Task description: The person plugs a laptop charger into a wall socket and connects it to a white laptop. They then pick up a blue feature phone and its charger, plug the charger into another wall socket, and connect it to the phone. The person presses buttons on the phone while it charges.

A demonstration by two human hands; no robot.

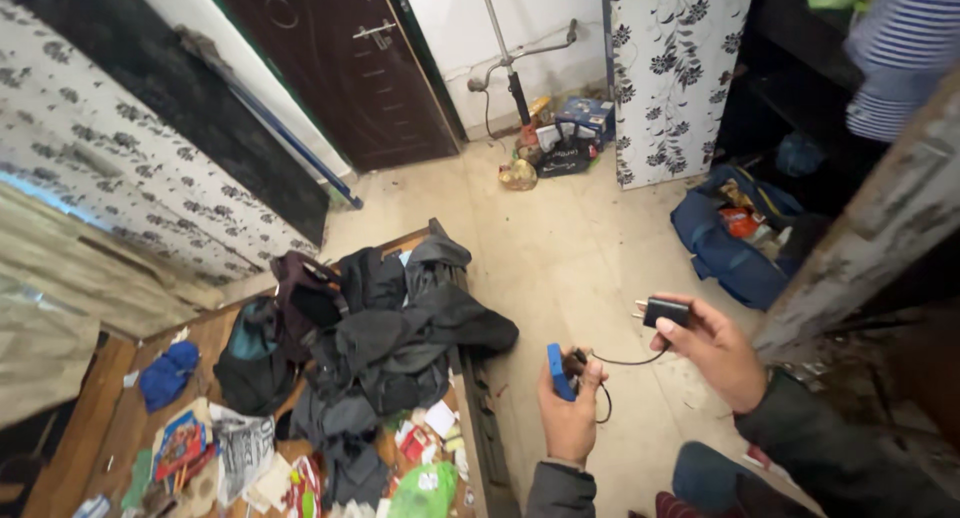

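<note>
My left hand [570, 413] holds a small blue rectangular device [556, 371] upright, low in the middle of the view. A thin black cable [625, 360] runs from the device to a black plug adapter [663, 311], which my right hand [715, 348] grips by its body, its metal pins pointing left. Both hands hover over the pale tiled floor, the right hand higher and further right than the left.
A wooden bed [470, 398] at left carries a heap of dark clothes [390, 338], bags and scattered papers. A blue open bag [735, 243] lies on the floor at right. Boxes and clutter [560, 143] sit by the far wall near a dark door [345, 68].
</note>
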